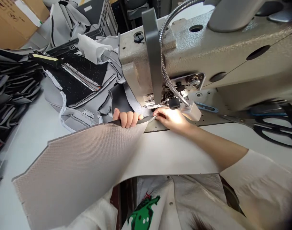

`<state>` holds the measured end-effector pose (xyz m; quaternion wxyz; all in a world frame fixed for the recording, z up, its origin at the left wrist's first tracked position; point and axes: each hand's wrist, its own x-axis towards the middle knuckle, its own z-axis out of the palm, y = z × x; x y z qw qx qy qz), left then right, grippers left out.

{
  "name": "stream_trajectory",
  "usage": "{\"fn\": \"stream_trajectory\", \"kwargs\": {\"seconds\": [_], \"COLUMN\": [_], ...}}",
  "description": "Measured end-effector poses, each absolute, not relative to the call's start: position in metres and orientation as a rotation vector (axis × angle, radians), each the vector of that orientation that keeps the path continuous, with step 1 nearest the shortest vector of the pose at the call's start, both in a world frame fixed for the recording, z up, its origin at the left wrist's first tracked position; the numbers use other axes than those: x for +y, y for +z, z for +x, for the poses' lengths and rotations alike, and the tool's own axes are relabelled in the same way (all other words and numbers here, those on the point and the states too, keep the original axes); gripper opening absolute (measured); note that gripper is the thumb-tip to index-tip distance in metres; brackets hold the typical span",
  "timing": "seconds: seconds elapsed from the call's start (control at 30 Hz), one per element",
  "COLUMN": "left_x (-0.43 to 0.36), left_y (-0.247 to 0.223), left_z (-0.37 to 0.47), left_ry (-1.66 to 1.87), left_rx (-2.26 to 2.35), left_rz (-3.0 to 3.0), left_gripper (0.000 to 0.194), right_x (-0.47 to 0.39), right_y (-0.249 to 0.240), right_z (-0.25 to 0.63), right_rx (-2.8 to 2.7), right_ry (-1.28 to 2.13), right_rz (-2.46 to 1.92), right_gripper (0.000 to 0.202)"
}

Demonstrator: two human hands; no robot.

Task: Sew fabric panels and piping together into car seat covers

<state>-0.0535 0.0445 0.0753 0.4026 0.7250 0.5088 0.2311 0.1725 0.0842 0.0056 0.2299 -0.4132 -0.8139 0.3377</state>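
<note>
A large beige-grey fabric panel [83, 159] with a textured face slopes from the sewing machine [141, 70] down to the lower left. Over its dark upper edge curl the fingers of my left hand [128, 118]; the thumb side and palm are hidden behind the cloth. My right hand [171, 118] pinches the panel's corner close beside the presser foot, under the machine's lamp. The needle itself cannot be made out. More grey cloth runs behind my left hand towards the needle area.
Sewn grey and black pieces [81, 80] lie heaped behind the panel. Stacked dark pieces [11, 95] stand at the left. Black-handled scissors [275, 127] and a blue thread snipper [207, 107] rest right of the machine. A cardboard box [16, 22] and grey crate [98, 19] are at the back.
</note>
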Motion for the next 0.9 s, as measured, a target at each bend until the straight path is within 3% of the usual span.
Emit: {"fn": "stream_trajectory", "kwargs": {"seconds": [0.2, 0.5, 0.77, 0.9], "left_x": [0.047, 0.048, 0.039, 0.035], "left_y": [0.069, 0.053, 0.044, 0.047], "left_z": [-0.054, -0.060, -0.034, -0.021], "left_ry": [0.669, 0.858, 1.403, 1.459], "left_rx": [1.195, 1.120, 0.737, 0.618], "left_rz": [1.883, 1.696, 0.981, 0.838], "left_gripper": [0.068, 0.059, 0.058, 0.059], "right_x": [0.085, 0.080, 0.082, 0.078], "right_y": [0.025, 0.018, 0.014, 0.004], "right_z": [0.172, 0.167, 0.167, 0.165], "right_rx": [-2.281, -2.225, -2.180, -2.263], "right_ry": [1.105, 1.016, 1.020, 0.838], "right_rz": [-1.243, -1.358, -1.325, -1.281], "right_gripper": [0.012, 0.012, 0.014, 0.013]}}
